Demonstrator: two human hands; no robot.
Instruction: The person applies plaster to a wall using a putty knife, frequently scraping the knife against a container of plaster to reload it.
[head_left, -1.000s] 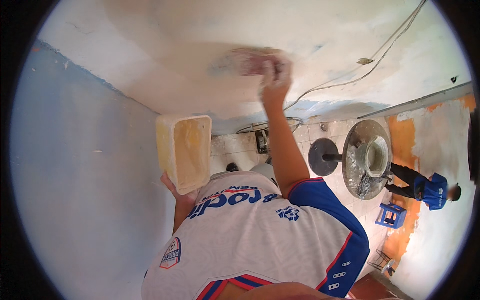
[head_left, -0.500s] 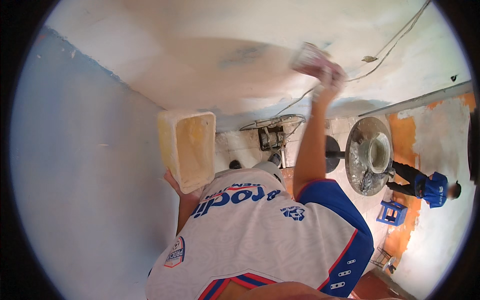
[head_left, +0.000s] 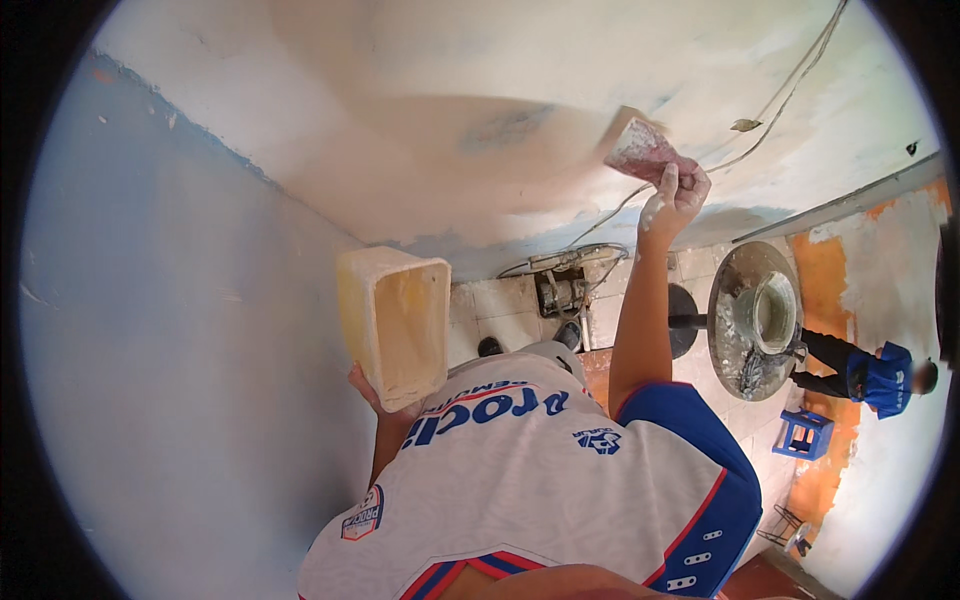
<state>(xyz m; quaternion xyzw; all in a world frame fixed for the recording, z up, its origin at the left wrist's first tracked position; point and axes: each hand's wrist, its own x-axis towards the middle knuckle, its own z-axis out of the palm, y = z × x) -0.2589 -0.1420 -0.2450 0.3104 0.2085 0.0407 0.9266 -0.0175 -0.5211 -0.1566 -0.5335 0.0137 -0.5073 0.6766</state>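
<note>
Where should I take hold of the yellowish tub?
Probably grip the tub by its right-hand rim, from the right: that long edge is exposed, while the left hand holds the lower end and the blue wall lies left.

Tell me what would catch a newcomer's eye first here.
First, the pale yellow tub held in the left grip, left of centre. Next, the smeared reddish scraper in the right grip, raised before the patchy wall. Then, at far right, a co-worker in a blue shirt by the round table.
</note>
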